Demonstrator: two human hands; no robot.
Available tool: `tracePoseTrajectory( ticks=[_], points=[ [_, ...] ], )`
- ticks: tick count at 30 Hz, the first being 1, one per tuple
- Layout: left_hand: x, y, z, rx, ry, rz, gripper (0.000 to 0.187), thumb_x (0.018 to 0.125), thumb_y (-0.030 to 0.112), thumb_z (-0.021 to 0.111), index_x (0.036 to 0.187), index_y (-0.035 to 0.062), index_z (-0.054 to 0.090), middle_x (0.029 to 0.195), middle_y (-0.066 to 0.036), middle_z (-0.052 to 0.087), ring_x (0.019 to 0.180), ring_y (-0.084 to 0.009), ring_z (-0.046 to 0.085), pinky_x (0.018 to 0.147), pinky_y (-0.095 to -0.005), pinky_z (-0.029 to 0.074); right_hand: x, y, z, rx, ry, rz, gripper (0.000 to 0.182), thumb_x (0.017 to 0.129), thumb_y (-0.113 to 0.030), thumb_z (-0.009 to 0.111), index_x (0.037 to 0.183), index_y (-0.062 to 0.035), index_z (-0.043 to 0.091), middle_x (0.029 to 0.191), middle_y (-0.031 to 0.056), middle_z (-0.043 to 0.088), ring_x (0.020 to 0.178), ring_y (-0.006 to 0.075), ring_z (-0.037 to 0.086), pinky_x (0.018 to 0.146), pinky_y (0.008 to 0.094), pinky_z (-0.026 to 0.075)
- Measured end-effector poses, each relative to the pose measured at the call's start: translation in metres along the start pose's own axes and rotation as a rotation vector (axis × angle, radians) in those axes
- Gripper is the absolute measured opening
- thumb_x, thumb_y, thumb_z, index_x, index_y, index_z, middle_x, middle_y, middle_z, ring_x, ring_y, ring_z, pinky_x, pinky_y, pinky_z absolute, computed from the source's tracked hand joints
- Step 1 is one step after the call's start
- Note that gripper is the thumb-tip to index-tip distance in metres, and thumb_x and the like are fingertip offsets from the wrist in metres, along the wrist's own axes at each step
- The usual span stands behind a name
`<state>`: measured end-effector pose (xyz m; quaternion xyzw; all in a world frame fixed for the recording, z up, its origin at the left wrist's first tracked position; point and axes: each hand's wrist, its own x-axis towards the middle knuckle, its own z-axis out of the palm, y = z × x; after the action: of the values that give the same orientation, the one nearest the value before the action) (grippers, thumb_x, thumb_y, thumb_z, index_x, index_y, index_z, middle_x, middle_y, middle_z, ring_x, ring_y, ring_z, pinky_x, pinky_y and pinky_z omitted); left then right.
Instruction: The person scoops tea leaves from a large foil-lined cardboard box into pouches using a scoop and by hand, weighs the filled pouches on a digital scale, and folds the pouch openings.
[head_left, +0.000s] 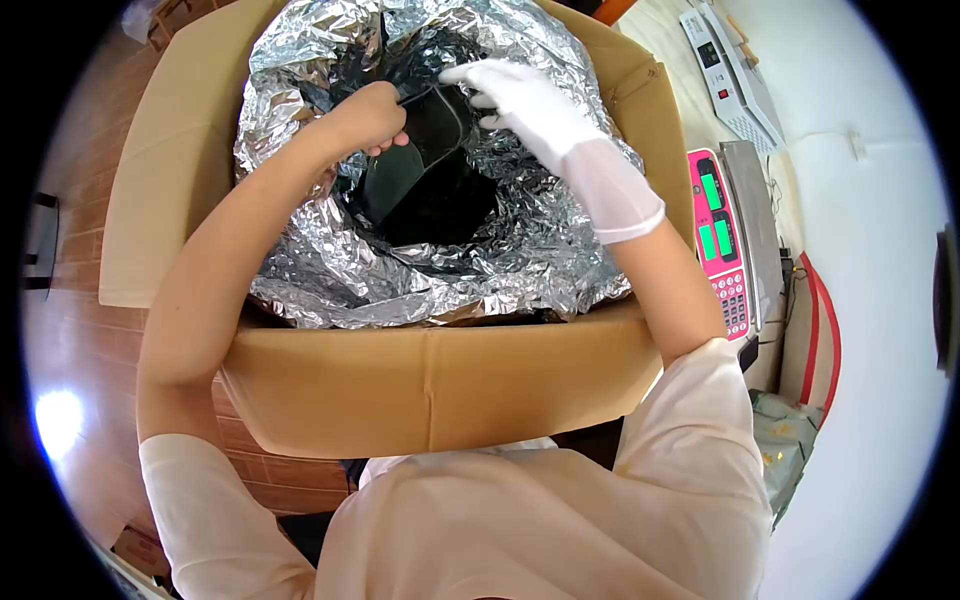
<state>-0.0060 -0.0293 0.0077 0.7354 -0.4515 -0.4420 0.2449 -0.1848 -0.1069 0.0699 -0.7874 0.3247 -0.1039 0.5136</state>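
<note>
A large cardboard box [340, 385] stands right before me, with crumpled silver foil [300, 270] lining its inside. Deep in the foil's hollow sits a glossy black container [450, 125] with a curved rim, and a dark round green-grey face [396, 180] shows beside it. My left hand [368, 118], bare, is closed at the container's upper left edge, and a thin dark edge runs out from its fingers. Across from it, my right hand [525, 105] wears a white glove. Its fingers are apart and bent over the container's right rim.
Right of the box stands a pink scale [715, 225] with green lit displays and a metal plate. Behind it is a white appliance [732, 75] with a red switch. A red strap [825, 340] and a green-grey bag [785, 440] lie lower right. Tiled floor [95, 360] shows at left.
</note>
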Motion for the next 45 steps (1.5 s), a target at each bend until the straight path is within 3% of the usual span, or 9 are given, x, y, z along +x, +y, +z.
tracePoseTrajectory(
  ticks=[5,9,12,16,21,25,33,41,45],
  points=[
    [-0.037,0.027,-0.023,-0.265,0.158,0.147,0.021,0.086,0.008,0.039,0.089,-0.0052,0.055,0.066,-0.005,0.058,0.05,-0.0126,0.05,0.043,-0.0277,0.042,-0.029,-0.015,-0.03,-0.088,0.15,-0.062,0.045,0.095,-0.039,0.039,0.113,-0.0058,0.064,0.08,0.0105,0.064,0.081,0.0194,0.055,0.079,0.0326,0.045],
    [-0.027,0.02,-0.006,-0.17,0.014,-0.028,0.015,0.088,0.009,0.039,0.089,0.0002,0.051,0.057,-0.001,0.049,0.041,-0.0097,0.043,0.036,-0.0242,0.035,-0.036,0.006,-0.04,-0.192,0.045,-0.028,0.049,0.097,-0.043,0.034,0.122,-0.0096,0.059,0.101,0.0127,0.067,0.105,0.0208,0.057,0.096,0.0347,0.041],
    [-0.024,0.015,0.001,-0.019,-0.047,0.001,0.024,0.086,0.008,0.039,0.101,-0.0026,0.054,0.062,-0.006,0.058,0.045,-0.012,0.05,0.041,-0.0271,0.041,-0.031,0.009,-0.033,-0.404,-0.151,0.197,0.047,0.096,-0.039,0.035,0.125,-0.0086,0.057,0.064,0.0076,0.067,0.086,0.0179,0.062,0.099,0.0308,0.036],
    [-0.036,0.03,-0.007,-0.008,-0.032,0.101,0.029,0.086,0.009,0.037,0.106,0.0,0.055,0.056,-0.006,0.056,0.042,-0.0101,0.047,0.04,-0.0264,0.039,-0.037,0.013,-0.024,-0.254,-0.144,0.203,0.042,0.092,-0.03,0.041,0.125,-0.009,0.056,0.087,0.0142,0.069,0.083,0.0224,0.064,0.089,0.0356,0.045],
    [-0.037,0.03,-0.001,0.04,-0.066,0.119,0.038,0.085,0.007,0.034,0.118,0.0025,0.053,0.054,-0.005,0.055,0.041,-0.008,0.046,0.041,-0.0235,0.037,-0.044,0.008,-0.022,-0.696,0.074,-0.055,0.037,0.091,-0.031,0.042,0.116,-0.0142,0.062,0.1,0.0129,0.066,0.089,0.0307,0.063,0.086,0.0386,0.047],
    [-0.049,0.039,0.006,-0.052,-0.067,0.189,0.052,0.085,0.003,0.032,0.137,0.005,0.041,0.056,-0.007,0.056,0.042,-0.0078,0.048,0.042,-0.0225,0.039,-0.058,-0.014,-0.02,-0.752,0.062,-0.025,0.033,0.091,-0.031,0.043,0.085,-0.0107,0.068,0.082,0.0117,0.067,0.082,0.0313,0.064,0.077,0.0425,0.049],
    [-0.05,0.045,0.006,-0.112,-0.039,0.193,0.052,0.087,0.005,0.032,0.139,0.0043,0.036,0.06,-0.009,0.059,0.041,-0.0078,0.046,0.043,-0.023,0.04,-0.068,-0.019,0.001,-0.863,-0.086,-0.109,0.04,0.087,-0.045,0.05,0.085,-0.0083,0.066,0.076,0.0133,0.066,0.076,0.0305,0.065,0.071,0.0413,0.051],
    [-0.049,0.043,-0.011,-0.052,-0.03,0.144,0.052,0.084,0.013,0.042,0.135,0.0016,0.042,0.056,-0.009,0.057,0.04,-0.0091,0.045,0.041,-0.025,0.037,-0.054,0.012,0.016,-0.842,0.064,-0.355,0.016,0.082,-0.018,0.055,0.071,-0.0068,0.059,0.07,0.0151,0.062,0.067,0.0352,0.062,0.064,0.045,0.049],
    [-0.041,0.038,-0.025,0.032,0.17,0.402,0.054,0.082,0.009,0.041,0.136,0.0075,0.046,0.056,0.001,0.048,0.051,-0.0074,0.044,0.05,-0.0243,0.037,-0.055,0.015,0.018,-0.946,0.055,-0.338,0.016,0.083,-0.016,0.054,0.072,-0.0062,0.06,0.07,0.0166,0.062,0.069,0.0363,0.062,0.064,0.045,0.049]
  ],
)
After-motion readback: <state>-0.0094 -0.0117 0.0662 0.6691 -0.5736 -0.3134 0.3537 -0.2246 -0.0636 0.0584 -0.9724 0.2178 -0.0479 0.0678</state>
